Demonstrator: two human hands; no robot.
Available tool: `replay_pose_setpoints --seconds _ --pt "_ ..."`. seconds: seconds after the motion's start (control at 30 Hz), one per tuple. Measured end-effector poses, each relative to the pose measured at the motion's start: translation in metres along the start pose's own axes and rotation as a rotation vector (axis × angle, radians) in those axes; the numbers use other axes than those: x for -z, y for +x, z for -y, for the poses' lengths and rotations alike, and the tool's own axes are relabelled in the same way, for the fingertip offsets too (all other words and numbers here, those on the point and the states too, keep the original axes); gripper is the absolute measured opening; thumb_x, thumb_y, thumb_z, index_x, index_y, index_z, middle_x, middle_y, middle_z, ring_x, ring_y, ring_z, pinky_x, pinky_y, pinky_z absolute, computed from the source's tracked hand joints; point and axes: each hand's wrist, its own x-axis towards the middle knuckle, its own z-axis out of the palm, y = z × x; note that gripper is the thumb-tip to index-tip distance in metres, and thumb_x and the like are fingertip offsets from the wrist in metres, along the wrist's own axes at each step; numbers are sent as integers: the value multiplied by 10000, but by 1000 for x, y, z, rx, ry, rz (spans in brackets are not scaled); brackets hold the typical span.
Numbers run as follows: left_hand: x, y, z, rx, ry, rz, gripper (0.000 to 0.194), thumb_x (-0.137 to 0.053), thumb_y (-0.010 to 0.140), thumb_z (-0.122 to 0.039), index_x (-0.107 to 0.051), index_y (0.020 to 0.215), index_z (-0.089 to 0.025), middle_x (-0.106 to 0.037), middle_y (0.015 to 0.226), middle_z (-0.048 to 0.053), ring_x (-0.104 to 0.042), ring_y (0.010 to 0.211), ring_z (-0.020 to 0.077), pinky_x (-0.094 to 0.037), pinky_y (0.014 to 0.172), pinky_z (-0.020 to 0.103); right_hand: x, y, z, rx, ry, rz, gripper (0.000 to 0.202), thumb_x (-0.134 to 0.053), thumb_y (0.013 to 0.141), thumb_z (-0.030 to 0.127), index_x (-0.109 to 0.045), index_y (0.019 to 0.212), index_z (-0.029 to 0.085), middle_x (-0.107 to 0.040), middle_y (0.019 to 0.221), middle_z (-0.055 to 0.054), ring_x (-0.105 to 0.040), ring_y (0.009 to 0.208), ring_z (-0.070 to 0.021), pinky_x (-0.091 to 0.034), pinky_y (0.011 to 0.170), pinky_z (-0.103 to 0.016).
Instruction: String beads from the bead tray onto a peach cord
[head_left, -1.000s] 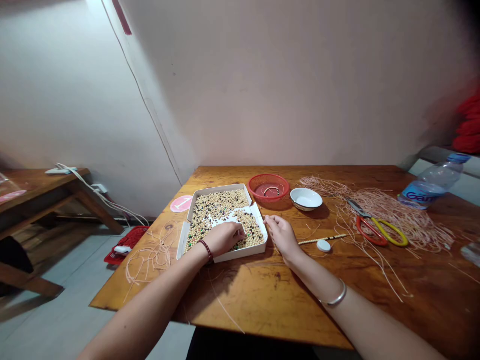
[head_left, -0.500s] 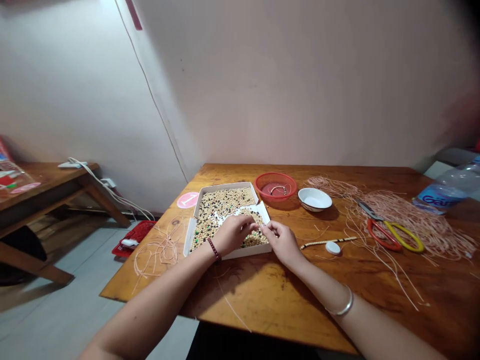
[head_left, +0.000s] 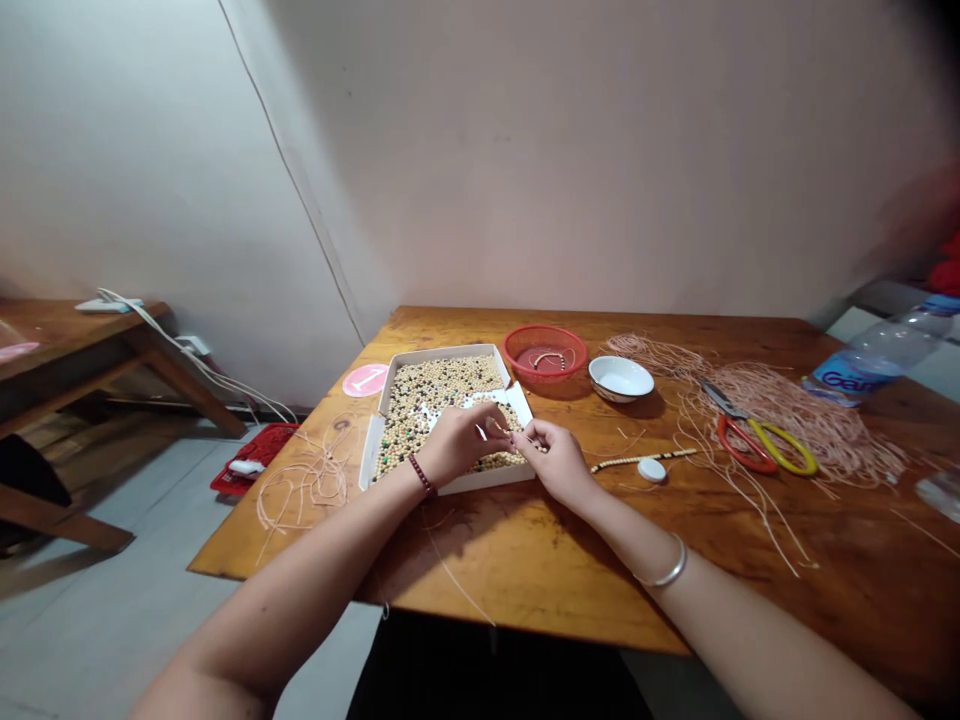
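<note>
My left hand [head_left: 466,440] is above the front right part of a shallow white box [head_left: 373,450], its thumb and fingers pinched together. Tiny beads [head_left: 442,378], mostly cream with some black and a few green, fill much of that box. My right hand [head_left: 559,462] is at the box's right edge, its fingertips pinched close to those of the left. Whatever the fingertips hold is too small and covered to make out. A thin pale cord [head_left: 456,572] lies on the table below the left wrist and runs over the front edge.
Right of the box are a red plastic basket [head_left: 517,370] with a beaded strand, a white bowl [head_left: 621,377], a beaded strip [head_left: 626,463], a white cap [head_left: 652,469], scissors [head_left: 780,448], a pink cord heap [head_left: 817,410] and a bottle [head_left: 862,375]. Loose cords [head_left: 304,488] lie at left.
The camera view has shifted slightly, moving the table up and left in the picture. Both hands stay pinched close together over the box, with the left fingers slightly more arched.
</note>
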Motion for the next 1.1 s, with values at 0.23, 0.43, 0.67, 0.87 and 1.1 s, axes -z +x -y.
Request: replay_pose_setpoints --seconds 0.23,0.43,0.67,0.87,1.1 --pt "-1 3 4 -8 9 -26 296 -730 718 -397 -609 859 -166 -696 699 -2 -632 579 92 -480 552 174 2 2 -2 -24 -11 -39 310 -529 793 405 -461 589 181 -394 531 38 -359 518 -100 -275 507 -222" --pt "-1 3 5 -31 36 -18 296 -729 721 -387 -617 895 -176 -703 702 -9 -647 593 94 -485 565 171 3 1 2 -29 18 -43 314 -525 786 401 -439 576 184 -386 534 37 -351 525 -101 -281 512 -223" --pt "0 3 4 -65 45 -10 292 -732 721 -372 -618 909 -180 -703 688 -6 -646 587 97 -479 561 171 3 -1 5 -26 -42 -35 298 -525 781 389 -473 578 177 -422 528 33 -360 517 -97 -274 497 -217" --pt "0 4 2 -82 52 -1 301 -741 713 -352 -609 920 -177 -701 675 -13 -642 581 98 -477 570 177 4 -2 7 -8 -67 -46 293 -526 782 369 -466 569 178 -421 525 34 -365 517 -96 -270 502 -216" --pt "1 4 2 -80 47 0 318 -738 721 -338 -602 960 -178 -698 683 -13 -651 610 99 -477 582 175 3 -3 8 -12 -58 -39 249 -529 767 326 -479 573 179 -470 536 29 -390 516 -97 -287 512 -218"
